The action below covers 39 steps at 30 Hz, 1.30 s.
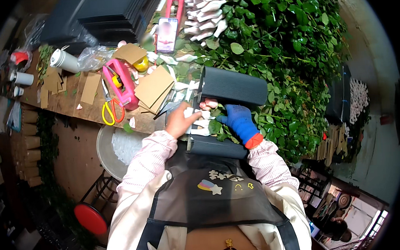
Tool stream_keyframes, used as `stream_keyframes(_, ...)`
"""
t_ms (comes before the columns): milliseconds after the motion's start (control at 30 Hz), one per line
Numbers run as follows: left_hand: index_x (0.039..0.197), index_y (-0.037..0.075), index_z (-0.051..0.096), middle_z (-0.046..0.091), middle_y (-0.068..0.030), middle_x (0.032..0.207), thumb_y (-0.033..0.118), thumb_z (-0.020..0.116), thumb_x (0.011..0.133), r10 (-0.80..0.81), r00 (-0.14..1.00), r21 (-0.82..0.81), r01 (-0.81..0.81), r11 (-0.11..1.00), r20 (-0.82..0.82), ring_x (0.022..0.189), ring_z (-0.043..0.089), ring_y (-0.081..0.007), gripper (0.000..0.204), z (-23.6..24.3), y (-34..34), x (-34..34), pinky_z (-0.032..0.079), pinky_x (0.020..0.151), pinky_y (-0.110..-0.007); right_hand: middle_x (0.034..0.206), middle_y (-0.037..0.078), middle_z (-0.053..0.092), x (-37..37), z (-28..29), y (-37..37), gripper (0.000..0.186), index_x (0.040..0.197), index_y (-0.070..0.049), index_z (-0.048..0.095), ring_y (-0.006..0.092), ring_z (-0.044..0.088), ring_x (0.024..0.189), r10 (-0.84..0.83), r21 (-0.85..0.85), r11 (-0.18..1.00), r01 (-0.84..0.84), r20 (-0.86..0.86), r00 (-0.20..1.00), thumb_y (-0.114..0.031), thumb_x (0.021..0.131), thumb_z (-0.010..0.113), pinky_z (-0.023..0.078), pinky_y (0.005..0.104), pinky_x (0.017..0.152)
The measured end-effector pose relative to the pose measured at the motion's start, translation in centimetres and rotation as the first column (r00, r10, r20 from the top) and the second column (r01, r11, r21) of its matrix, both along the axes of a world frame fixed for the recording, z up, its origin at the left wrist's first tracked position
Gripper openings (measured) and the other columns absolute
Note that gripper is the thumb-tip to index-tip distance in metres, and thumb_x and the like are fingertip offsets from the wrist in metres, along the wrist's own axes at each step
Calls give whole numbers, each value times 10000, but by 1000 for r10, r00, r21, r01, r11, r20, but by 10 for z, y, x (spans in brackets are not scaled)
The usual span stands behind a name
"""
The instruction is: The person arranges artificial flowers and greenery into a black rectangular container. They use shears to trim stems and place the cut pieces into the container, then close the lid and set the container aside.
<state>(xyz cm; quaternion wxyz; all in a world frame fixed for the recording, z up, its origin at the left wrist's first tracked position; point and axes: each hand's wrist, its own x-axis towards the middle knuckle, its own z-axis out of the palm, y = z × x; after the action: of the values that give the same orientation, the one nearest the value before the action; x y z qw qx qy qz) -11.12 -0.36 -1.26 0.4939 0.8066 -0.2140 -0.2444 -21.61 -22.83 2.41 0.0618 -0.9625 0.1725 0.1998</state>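
Bent over the bench edge, my bare left hand (178,121) pinches a white-sleeved flower bud (189,113) between thumb and fingers. My right hand (239,120), in a blue glove with a red-orange cuff, rests at the leafy stems beside the buds; its thumb points left and its other fingers are mostly hidden. Pink roses (209,104) lie between the hands. More white-sleeved buds (201,127) sit just below. A black ribbed board (234,86) curves over beyond the hands, and its near edge (217,145) lies against my apron.
A large heap of leafy stems (291,50) fills the right. On the left lie scissors (112,113), a pink tape dispenser (120,84) and cardboard pieces (154,87). A phone (166,34), stacked black boards (111,18) and bundled sleeved buds (204,14) are farther back. A red stool (90,219) stands lower left.
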Motion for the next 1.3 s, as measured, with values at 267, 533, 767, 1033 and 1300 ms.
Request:
stream_keyframes(267,920,8,671,646,-68,698,266,647,976,143,976,-109,-162,981,-165,643,563,-120,265,-15,-5,-16,455,605,-319,1021,139,732,4,-1,8,582,1110,-108,656,323,703,951,-14,-54,998,10,-69,998,-603,812,720,541,449,804)
stream_keyframes(533,865,20,625,667,-143,767,288,727,875,17,989,62,-8,998,-147,676,645,-221,287,-26,49,7,501,648,-341,945,106,740,-19,71,23,436,1144,-135,634,327,714,881,-7,255,966,-36,168,986,-500,906,638,543,453,787)
stream_keyframes(767,916,67,686,687,-219,821,396,705,930,-291,954,178,299,938,-66,784,681,-371,329,4,2,-7,507,703,-421,929,128,744,-4,-2,36,183,1012,-129,638,329,729,895,219,51,976,-213,-178,959,-284,946,569,550,470,720)
stream_keyframes(1033,847,21,651,652,-57,722,232,632,978,106,946,-88,-139,986,-306,656,575,-116,249,-8,28,0,449,600,-319,943,123,746,-7,-20,35,224,1075,-115,645,320,731,888,167,48,986,-161,-178,970,-284,963,550,551,455,717)
stream_keyframes(1300,859,27,650,674,-93,859,314,791,873,-223,955,121,249,961,-194,822,631,-162,320,-3,38,-10,497,761,-331,913,142,734,-11,57,35,262,1023,-115,676,325,718,877,304,265,923,-279,-58,951,-345,901,639,550,463,739)
